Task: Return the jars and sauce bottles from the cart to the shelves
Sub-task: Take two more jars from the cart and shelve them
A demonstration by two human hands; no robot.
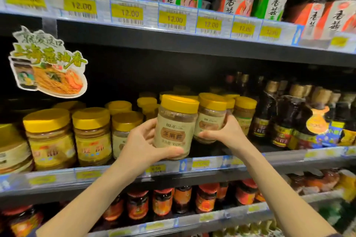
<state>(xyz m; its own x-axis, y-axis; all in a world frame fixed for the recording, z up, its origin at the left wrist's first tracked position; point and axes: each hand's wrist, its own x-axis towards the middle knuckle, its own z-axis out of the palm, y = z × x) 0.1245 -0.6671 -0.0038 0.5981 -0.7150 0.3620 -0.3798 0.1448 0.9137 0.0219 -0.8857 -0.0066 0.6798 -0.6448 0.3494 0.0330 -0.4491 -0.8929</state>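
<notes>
Jar (174, 127) upright in left hand (140, 144), fingers (149, 128) curled round it, at shelf lip (279, 157); right hand (225, 132) grips second jar (209, 119) deeper in.

Tall dark headroom clears the yellow-lidded jars (92, 136); the shelf front (285, 157) between them and the sauce bottles (263, 119) seems bare

Left of the front jar (174, 129), a jar row (50, 140) stands on the middle shelf (269, 157); right, another jar (209, 119), then sauce bottles (285, 117).
</notes>
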